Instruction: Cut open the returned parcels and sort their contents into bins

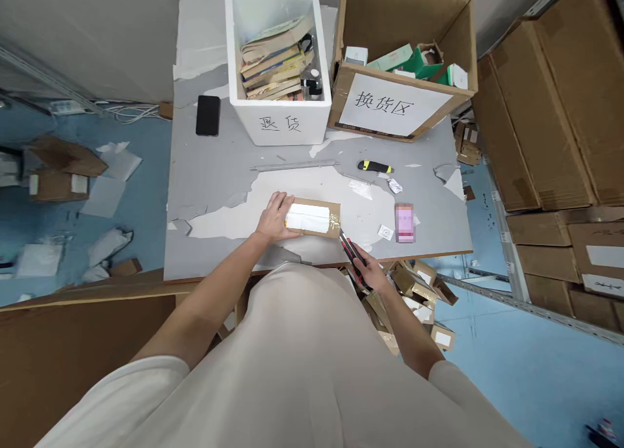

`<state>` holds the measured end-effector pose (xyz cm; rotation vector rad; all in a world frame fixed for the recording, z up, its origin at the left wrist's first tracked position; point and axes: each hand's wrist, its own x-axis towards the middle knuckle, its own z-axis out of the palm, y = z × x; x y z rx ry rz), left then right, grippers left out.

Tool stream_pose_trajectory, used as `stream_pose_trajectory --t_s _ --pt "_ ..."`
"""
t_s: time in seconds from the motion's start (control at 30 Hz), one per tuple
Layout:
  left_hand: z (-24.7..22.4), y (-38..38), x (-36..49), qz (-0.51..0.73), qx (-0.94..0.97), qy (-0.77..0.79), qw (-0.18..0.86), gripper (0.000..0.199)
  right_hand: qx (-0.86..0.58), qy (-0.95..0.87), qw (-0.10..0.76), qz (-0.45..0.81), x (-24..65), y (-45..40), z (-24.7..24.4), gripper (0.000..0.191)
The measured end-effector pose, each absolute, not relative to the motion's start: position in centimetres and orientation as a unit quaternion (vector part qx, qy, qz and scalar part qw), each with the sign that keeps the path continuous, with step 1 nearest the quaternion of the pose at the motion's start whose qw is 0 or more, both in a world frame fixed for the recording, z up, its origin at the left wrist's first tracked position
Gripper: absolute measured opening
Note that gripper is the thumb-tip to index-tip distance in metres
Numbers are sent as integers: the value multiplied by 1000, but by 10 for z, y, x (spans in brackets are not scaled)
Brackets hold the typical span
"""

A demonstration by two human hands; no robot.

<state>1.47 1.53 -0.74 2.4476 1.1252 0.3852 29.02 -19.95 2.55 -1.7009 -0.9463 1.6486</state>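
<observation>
A small brown cardboard box (335, 219) with a white label lies on the worn grey-and-white table (195, 175). My left hand (276, 218) grips its left end. In my right hand (369, 270) is a red-and-black utility knife (351, 250), its tip at the box's taped right end. Right of the box are a small white printed slip (385, 232) and a pink packet (404, 223). A yellow-and-black cutter (375, 167) rests farther back.
A white foam bin (292, 126) of books and a large carton (336, 103) of small boxes stand at the back. A black phone (208, 116) lies at left. Stacked cartons (546, 110) rise at right; boxes (419, 285) sit below the table's front edge.
</observation>
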Motion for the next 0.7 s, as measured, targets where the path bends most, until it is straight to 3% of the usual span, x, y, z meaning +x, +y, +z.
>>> stream_pose_trajectory --t_s 0.2,0.37,0.43,0.57,0.7 --pt "-10 15 12 148 886 386 211 118 -646 -356 286 611 312 -198 27 72" --pt "-6 11 11 140 879 396 226 122 -726 -356 288 513 335 -196 22 73" --pt "-9 10 10 152 872 401 236 113 -768 -369 256 458 338 -186 15 70" --pt "-16 8 8 187 832 447 271 74 -813 -432 154 358 334 -152 -7 61" --pt "-14 0 7 196 804 476 298 72 -829 -459 77 310 327 -120 -30 60"
